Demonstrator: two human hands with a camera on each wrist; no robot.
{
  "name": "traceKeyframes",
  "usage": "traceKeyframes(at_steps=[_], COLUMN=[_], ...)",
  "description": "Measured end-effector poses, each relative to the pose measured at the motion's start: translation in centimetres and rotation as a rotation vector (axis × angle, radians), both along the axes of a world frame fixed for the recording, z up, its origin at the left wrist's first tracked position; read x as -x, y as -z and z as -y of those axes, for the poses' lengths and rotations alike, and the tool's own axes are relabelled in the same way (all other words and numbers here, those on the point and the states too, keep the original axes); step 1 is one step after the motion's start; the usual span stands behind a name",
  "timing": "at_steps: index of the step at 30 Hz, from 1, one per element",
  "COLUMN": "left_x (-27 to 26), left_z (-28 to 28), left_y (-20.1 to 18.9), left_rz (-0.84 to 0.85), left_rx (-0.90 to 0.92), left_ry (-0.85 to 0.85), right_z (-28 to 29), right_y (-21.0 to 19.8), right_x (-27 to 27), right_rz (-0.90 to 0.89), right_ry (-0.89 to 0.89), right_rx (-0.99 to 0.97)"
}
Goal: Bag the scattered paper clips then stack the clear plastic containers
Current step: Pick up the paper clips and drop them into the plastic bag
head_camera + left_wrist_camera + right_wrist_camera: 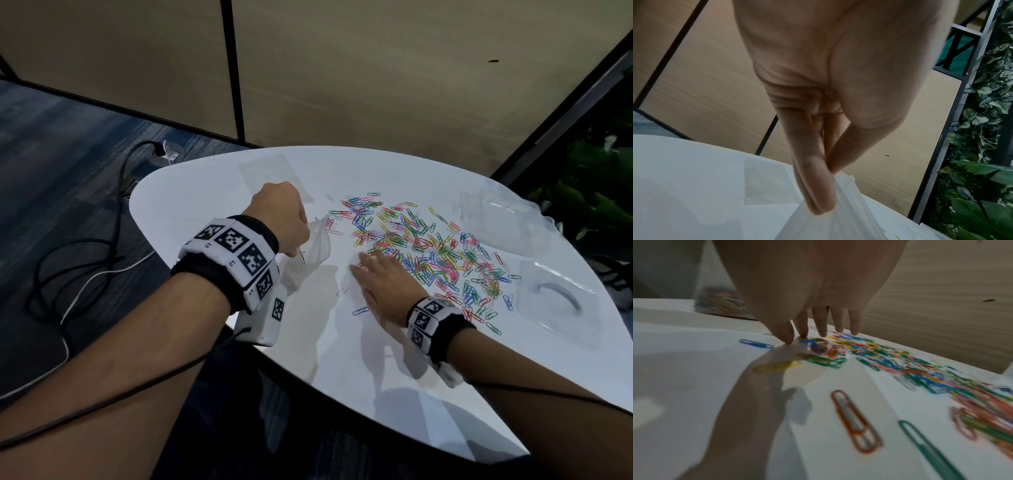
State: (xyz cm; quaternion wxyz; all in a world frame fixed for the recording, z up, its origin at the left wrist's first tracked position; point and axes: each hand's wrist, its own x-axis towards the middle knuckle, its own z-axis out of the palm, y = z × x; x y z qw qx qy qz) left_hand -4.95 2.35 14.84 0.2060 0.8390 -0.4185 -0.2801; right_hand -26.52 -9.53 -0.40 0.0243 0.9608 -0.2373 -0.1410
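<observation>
We pinch the bag (310, 251) up by its rim in our left hand (279, 216), mouth toward the paper clips (428, 250) at three o'clock (presumably to catch them), while our flat right hand (378, 279) sweeps, the containers (555, 301) waiting beyond.

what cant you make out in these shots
- Bag contents: head view, left hand covers the mouth; right wrist view blurs the clips inside.
- Right hand grasp: fingertips blurred, so whether any paper clips are held is unclear.
- Clear containers: number and shape, transparent against the white table.
</observation>
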Motion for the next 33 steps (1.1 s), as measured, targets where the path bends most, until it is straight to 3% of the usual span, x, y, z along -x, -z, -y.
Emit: traceKeyframes(at_steps=[4, 9, 13, 18, 21, 23, 25, 28, 33], left_x=[0.4, 0.6, 0.8, 1.0, 1.3, 1.6, 2.0, 2.6, 3.2], left_z=[0.3, 0.5, 0.6, 0.7, 0.9, 1.0, 1.0, 1.2, 1.2], left_y=[0.0, -0.1, 0.0, -0.1, -0.1, -0.1, -0.1, 0.0, 0.2], left_rz=[0.008, 0.004, 0.009, 0.004, 0.001, -0.009, -0.021, -0.027, -0.027], left_rx=[-0.026, -0.044, -0.060, -0.060, -0.060, -0.057, -0.047, -0.017, 0.030], left_ry=[0.017, 0.021, 0.030, 0.041, 0.049, 0.057, 0.072, 0.084, 0.113], right_z=[2.0, 2.1, 3.2, 5.1, 4.4, 3.1, 1.3, -1.6, -3.9], right_y=[0.5, -0.9, -1.5, -3.5, -6.8, -9.5, -11.7, -12.7, -11.9], right_x=[0.2, -1.3, -1.0, 0.8, 0.5, -0.6, -1.9, -3.6, -4.9], right_rz=[-0.021, 0.062, 0.093, 0.513, 0.885, 1.079, 1.130, 1.065, 0.983], right_ry=[0.259, 0.209, 0.369, 0.846, 1.083, 1.088, 1.021, 0.978, 1.077], right_rx=[-0.010, -0.046, -0.108, -0.463, -0.919, -1.209, -1.397, -1.531, -1.676])
